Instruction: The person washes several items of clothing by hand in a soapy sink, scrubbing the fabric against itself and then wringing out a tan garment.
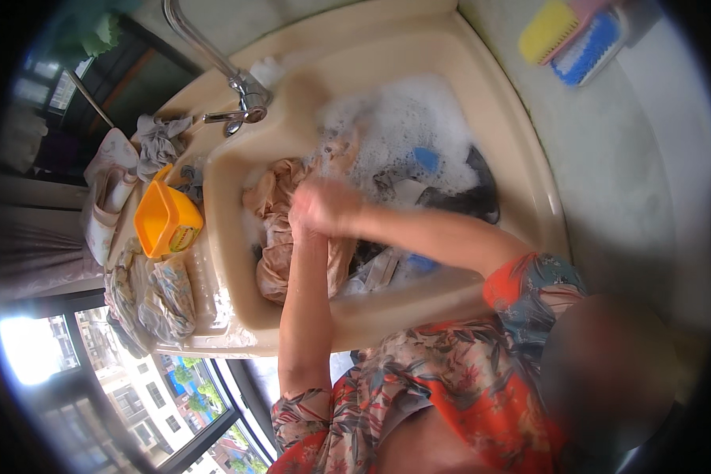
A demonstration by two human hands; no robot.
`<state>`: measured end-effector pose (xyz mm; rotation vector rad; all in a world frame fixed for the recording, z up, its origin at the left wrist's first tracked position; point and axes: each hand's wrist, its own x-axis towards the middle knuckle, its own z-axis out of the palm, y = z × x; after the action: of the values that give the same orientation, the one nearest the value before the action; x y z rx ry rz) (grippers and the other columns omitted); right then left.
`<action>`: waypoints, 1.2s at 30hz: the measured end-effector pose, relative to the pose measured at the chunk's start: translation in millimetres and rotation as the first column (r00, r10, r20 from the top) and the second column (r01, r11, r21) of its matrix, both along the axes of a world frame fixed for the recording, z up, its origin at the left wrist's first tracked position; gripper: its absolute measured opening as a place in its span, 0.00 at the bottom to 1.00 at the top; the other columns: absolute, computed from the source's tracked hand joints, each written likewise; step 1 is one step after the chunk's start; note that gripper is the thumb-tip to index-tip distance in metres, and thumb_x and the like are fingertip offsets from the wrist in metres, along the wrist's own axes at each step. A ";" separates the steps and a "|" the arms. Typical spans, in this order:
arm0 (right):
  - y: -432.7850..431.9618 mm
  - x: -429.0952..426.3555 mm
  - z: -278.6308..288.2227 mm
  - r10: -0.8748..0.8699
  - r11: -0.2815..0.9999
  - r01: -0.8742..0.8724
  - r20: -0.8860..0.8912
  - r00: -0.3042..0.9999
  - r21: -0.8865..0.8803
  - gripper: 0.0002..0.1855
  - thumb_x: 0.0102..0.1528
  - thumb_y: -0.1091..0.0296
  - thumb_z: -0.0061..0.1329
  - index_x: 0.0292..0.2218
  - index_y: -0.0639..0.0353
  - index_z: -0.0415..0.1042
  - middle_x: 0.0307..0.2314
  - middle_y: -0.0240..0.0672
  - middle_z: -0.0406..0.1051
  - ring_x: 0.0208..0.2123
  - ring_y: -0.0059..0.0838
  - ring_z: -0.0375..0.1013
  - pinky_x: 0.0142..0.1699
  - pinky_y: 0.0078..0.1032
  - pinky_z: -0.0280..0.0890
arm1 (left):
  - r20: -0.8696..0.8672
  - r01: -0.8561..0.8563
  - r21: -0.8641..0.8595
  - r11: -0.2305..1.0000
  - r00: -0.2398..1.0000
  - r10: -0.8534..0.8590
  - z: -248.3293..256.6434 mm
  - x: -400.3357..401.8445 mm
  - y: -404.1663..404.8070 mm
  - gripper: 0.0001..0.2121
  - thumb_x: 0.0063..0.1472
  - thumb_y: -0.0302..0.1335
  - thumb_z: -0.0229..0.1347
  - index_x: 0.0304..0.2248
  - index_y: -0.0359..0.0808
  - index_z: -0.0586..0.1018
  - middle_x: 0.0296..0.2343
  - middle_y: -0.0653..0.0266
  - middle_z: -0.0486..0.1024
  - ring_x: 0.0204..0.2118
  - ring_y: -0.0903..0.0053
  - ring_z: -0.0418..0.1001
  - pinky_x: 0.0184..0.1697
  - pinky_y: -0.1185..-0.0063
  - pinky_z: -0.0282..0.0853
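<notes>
A wet peach-coloured cloth (277,258) lies bunched at the left side of a beige wash basin (237,284). My right hand (336,204) and my left hand (303,214) are pressed together over it, both closed on its fabric; motion blurs the fingers. Part of the cloth stretches from the hands up into the white suds (403,118). To the right, dark wet fabric (480,183) and a blue piece (426,159) show in the foam. Grey-white fabric (384,269) lies below my right forearm. What is under the water is hidden.
A chrome faucet (250,98) stands at the basin's upper left. On the left ledge are an orange plastic scoop (169,219), grey cloths (160,139) and crumpled patterned cloths (169,296). Yellow and blue brushes (586,47) are at the upper right. A window is at the lower left.
</notes>
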<state>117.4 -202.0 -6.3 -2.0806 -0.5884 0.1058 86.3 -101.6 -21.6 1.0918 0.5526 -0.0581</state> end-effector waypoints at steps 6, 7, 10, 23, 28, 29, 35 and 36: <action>-70.2 106.4 -63.5 -0.413 0.897 0.400 -0.032 0.910 -0.187 0.14 0.49 0.55 0.45 0.26 0.56 0.73 0.22 0.39 0.72 0.26 0.39 0.71 0.33 0.32 0.66 | 0.060 -0.128 0.088 0.988 0.991 0.123 28.8 14.7 77.7 0.16 0.56 0.33 0.56 0.39 0.29 0.72 0.31 0.61 0.74 0.32 0.73 0.73 0.34 0.77 0.71; -79.6 113.8 -70.3 -0.410 0.897 0.391 -0.060 0.910 -0.204 0.14 0.49 0.54 0.46 0.27 0.56 0.73 0.24 0.39 0.72 0.28 0.39 0.71 0.35 0.34 0.65 | 0.046 -0.041 0.232 0.972 0.998 0.031 29.3 12.1 95.9 0.16 0.56 0.33 0.56 0.39 0.29 0.72 0.30 0.62 0.74 0.31 0.73 0.73 0.32 0.77 0.71; -87.2 102.8 -78.6 -0.196 0.909 0.287 0.297 0.935 -0.303 0.14 0.48 0.53 0.49 0.31 0.53 0.73 0.30 0.33 0.71 0.35 0.36 0.69 0.41 0.35 0.62 | 0.008 -0.020 0.581 0.814 1.000 0.019 9.8 8.9 115.8 0.11 0.53 0.31 0.57 0.32 0.32 0.76 0.24 0.66 0.75 0.24 0.74 0.73 0.26 0.78 0.68; -100.8 90.6 -10.7 0.088 0.812 0.081 -0.259 0.962 0.578 0.06 0.47 0.71 0.45 0.20 0.58 0.67 0.18 0.28 0.66 0.21 0.19 0.64 0.27 0.22 0.60 | -0.204 0.165 0.970 -0.176 0.951 -0.232 11.9 -23.4 16.1 0.23 0.43 0.40 0.59 0.40 0.39 0.75 0.40 0.55 0.69 0.47 0.59 0.63 0.48 0.68 0.62; -123.1 77.6 46.4 0.107 0.574 0.381 -0.527 0.843 0.725 0.08 0.47 0.70 0.46 0.19 0.57 0.63 0.17 0.28 0.62 0.21 0.20 0.63 0.28 0.20 0.61 | -0.171 0.169 0.985 -0.026 0.974 -0.150 15.4 -19.2 43.9 0.12 0.43 0.29 0.52 0.30 0.36 0.78 0.34 0.55 0.73 0.38 0.60 0.69 0.43 0.70 0.66; -123.1 69.7 48.9 0.069 0.462 0.469 -0.558 0.827 0.753 0.08 0.47 0.69 0.47 0.19 0.58 0.63 0.18 0.28 0.62 0.21 0.21 0.63 0.29 0.20 0.61 | -0.115 0.149 0.952 0.266 0.984 -0.138 19.8 -18.6 50.2 0.10 0.43 0.25 0.51 0.28 0.33 0.77 0.32 0.54 0.74 0.34 0.60 0.71 0.40 0.71 0.67; -121.2 34.3 6.3 0.557 0.680 -0.687 -0.429 0.711 -0.256 0.14 0.47 0.56 0.53 0.26 0.59 0.73 0.17 0.25 0.66 0.21 0.16 0.64 0.27 0.18 0.60 | 0.368 0.203 -0.275 0.940 0.925 -0.093 34.2 -18.6 57.9 0.16 0.45 0.21 0.46 0.35 0.25 0.73 0.41 0.47 0.72 0.42 0.58 0.70 0.50 0.69 0.64; -117.4 36.9 2.0 0.463 0.802 -0.593 -0.554 0.692 -0.071 0.13 0.47 0.57 0.54 0.25 0.58 0.72 0.16 0.24 0.66 0.21 0.14 0.63 0.26 0.15 0.59 | 0.319 0.193 -0.391 0.900 0.946 -0.065 29.7 -15.8 52.5 0.16 0.45 0.21 0.45 0.35 0.25 0.74 0.41 0.48 0.71 0.42 0.60 0.69 0.50 0.70 0.64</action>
<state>154.3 -319.4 -4.3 -1.9212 -0.8579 1.0994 70.5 -49.1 8.0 0.6956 0.1767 -0.1214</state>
